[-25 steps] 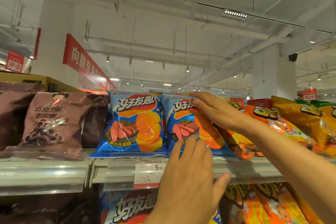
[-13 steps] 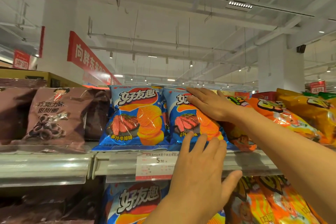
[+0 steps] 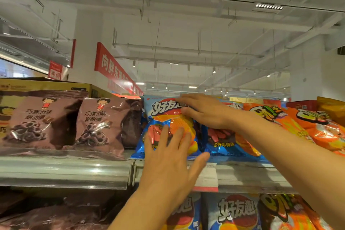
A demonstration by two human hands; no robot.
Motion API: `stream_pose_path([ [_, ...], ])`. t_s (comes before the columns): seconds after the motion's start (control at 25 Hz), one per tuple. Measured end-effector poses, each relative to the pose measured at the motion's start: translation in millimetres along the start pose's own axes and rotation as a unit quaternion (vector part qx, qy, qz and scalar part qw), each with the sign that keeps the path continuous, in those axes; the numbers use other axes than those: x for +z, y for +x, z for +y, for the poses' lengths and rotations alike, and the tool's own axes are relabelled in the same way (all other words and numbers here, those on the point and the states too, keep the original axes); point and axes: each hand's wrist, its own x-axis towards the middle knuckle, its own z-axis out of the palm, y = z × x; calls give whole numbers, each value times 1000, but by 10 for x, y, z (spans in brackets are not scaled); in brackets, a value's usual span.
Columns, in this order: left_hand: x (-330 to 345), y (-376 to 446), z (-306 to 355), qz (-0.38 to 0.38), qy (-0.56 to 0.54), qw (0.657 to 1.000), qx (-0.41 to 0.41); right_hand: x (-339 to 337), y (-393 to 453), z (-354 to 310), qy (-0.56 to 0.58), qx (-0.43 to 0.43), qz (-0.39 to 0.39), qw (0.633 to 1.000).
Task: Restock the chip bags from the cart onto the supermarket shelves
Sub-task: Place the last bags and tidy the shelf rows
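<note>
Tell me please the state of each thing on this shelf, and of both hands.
left blue chip bag: upright, both hands press it.
right blue chip bag: upright, under the right forearm.
brown snack bags: upright in a row.
orange chip bags: leaning.
left hand: flat, fingers straight.
right hand: flat, fingers straight.

The upper shelf has a clear plastic front rail. On it stand, from left to right, two brown snack bags, two blue chip bags side by side, then orange chip bags. A price tag hangs on the rail.
</note>
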Motion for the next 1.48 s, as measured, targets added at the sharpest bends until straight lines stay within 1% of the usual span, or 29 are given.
stream_pose_path([
  [0.08, 34, -44, -31, -22, 1, 1000, 4, 91, 42, 32, -47, 41, -18, 998],
  [0.16, 51, -56, -42, -32, -4, 999, 6, 135, 53, 73, -89, 66, -16, 994],
  [0.28, -15, -75, -1, -26, -15, 1000, -5, 96, 63, 74, -91, 76, -14, 993],
  [0.36, -56, -61, 103, 0, -2, 1000, 5, 26, 2, 157, -57, 82, 12, 995],
  [0.4, -78, -53, 171, 15, -1, 1000, 19, -26, -66, 247, -32, 84, 39, 995],
  [0.44, -70, -48, 244, 46, -12, 998, 38, -87, -165, 371, -12, 86, 70, 994],
  [0.52, 19, -27, 440, 131, -18, 987, 87, -223, -438, 717, 6, 97, 116, 988],
  [0.6, 106, 37, 716, 163, -25, 979, 123, -348, -783, 1170, 27, 123, 142, 982],
  [0.68, 163, 128, 1042, 169, -44, 974, 148, -424, -1110, 1591, 47, 153, 130, 978],
  [0.76, 264, 217, 1444, 167, -39, 970, 170, -444, -1380, 1951, 40, 169, 90, 981],
  [0.88, 505, 338, 2010, 156, -2, 968, 196, -393, -1656, 2316, 56, 138, 54, 987],
  [0.96, 636, 417, 2324, 127, 39, 976, 174, -322, -1776, 2491, 56, 77, 31, 995],
  [1.04, 719, 475, 2517, 101, 69, 984, 130, -206, -1813, 2644, 10, 27, 1, 1000],
  [1.16, 752, 486, 2653, 96, 63, 990, 78, -96, -1810, 2726, -32, 24, -72, 997],
  [1.24, 742, 471, 2706, 106, 65, 991, 57, -70, -1811, 2742, -44, 17, -88, 995],
  [1.32, 732, 483, 2781, 98, 58, 993, 33, -137, -1887, 2791, -30, 1, -58, 998],
  [1.4, 715, 501, 2839, 82, 50, 995, 8, -268, -2081, 2929, 13, 3, 2, 1000],
  [1.48, 699, 540, 2864, 81, 36, 996, -2, -385, -2400, 3121, 56, 28, 74, 995],
])
